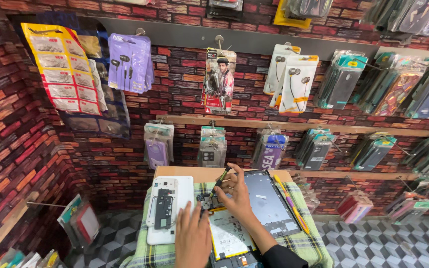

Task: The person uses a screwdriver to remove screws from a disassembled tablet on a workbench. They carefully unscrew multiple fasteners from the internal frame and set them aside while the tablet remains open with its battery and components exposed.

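Green-and-white checked cloth point(319, 238) covers the small worktop point(184, 173), and on it we find an opened tablet point(227, 233), back cover off, battery and boards exposed. We judge the dismantling well advanced: a white rear cover point(172, 208) lies just left of the tablet, a dark panel point(269, 203) just right of it; board work remains. The tablet's long axis runs away from the person, toward the brick wall point(125, 164). The right hand point(237, 196) pinches a green-handled screwdriver point(220, 179), fingers closed on it, tip on the tablet's upper board. The left hand point(193, 238) lies flat, fingers extended, holding nothing, pressing the tablet's left edge.
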